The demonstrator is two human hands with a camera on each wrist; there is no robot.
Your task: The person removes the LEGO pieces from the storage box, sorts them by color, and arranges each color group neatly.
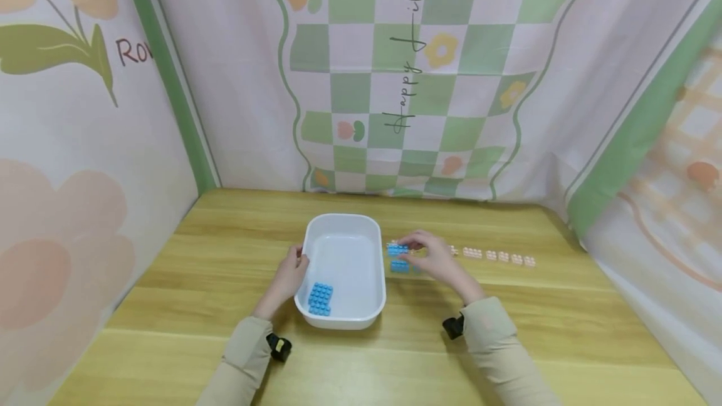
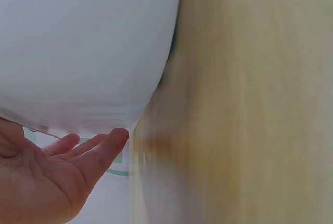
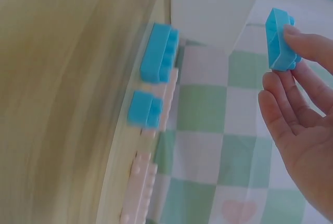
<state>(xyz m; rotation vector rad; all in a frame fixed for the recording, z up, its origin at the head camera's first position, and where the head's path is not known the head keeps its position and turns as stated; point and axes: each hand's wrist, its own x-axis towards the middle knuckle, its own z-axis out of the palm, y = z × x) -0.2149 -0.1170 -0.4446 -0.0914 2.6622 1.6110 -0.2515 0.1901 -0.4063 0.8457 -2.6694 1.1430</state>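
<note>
A white plastic tub (image 1: 341, 320) stands on the wooden table. My left hand (image 1: 289, 274) holds its left side; in the left wrist view the fingers (image 2: 106, 153) touch the outer wall, and the thumb is partly hidden behind the rim. Inside the tub's near left corner lie blue building blocks (image 1: 320, 298). My right hand (image 3: 307, 125) pinches a blue building block (image 3: 279, 39) between thumb and fingers, raised just right of the tub. Below it on the table sit a longer blue block (image 3: 156, 54) and a shorter blue block (image 3: 143, 109).
Several pale pink blocks (image 1: 472, 253) run in a row to the right along the table (image 1: 429, 356). Behind the table's far edge hangs a green-and-white checked curtain (image 1: 395, 93). Printed cloth also closes off the left and right sides.
</note>
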